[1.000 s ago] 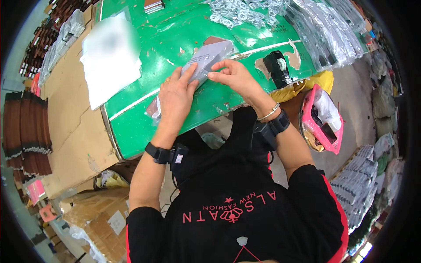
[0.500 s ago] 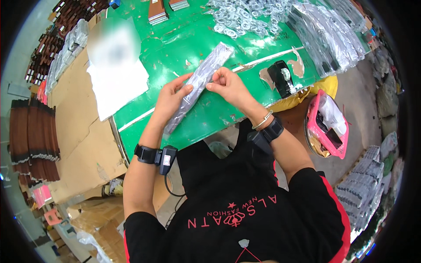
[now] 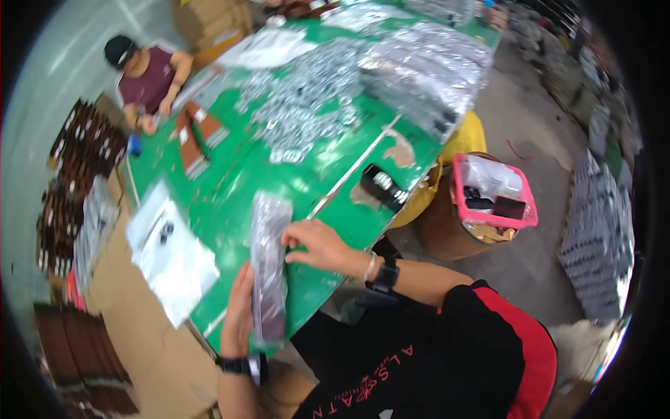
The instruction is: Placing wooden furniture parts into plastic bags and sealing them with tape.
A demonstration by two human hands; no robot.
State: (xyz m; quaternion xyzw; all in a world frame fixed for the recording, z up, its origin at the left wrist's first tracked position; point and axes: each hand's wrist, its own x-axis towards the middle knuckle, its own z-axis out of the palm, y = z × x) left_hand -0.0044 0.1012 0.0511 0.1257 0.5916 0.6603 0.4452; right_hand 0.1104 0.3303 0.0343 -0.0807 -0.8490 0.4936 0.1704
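1. Clear plastic, long and narrow: that's the bag [image 3: 269,269] both hands are on, with something dark and brownish packed inside. It's held just above the near edge of the green table [image 3: 237,188], running lengthwise away from the person.
2. Left hand [image 3: 241,314] sits under and alongside the bag's near half, fingers curled around its left edge, so it's gripping the bag. There's a black wristband just below that hand.
3. Right hand [image 3: 317,248] comes in from the right and pinches the bag's right edge up near the middle, thumb and fingertips closed on the plastic. That wrist has a black watch plus a thin bracelet.
4. To the left of the bag, a stack of white plastic sheets [image 3: 171,255] lies across the table's corner, hanging over onto some cardboard.
5. Further up the table there's a big heap of small silvery packets [image 3: 307,119], and beyond it a pile of filled clear bags [image 3: 426,70].
6. A black tape dispenser [image 3: 384,187] sits at the table's right edge.
7. Off to the right on the floor, a pink basket [image 3: 495,199] rests on a brown stool.
8. Another person [image 3: 150,80] in a dark cap is working at the far left corner of the table.
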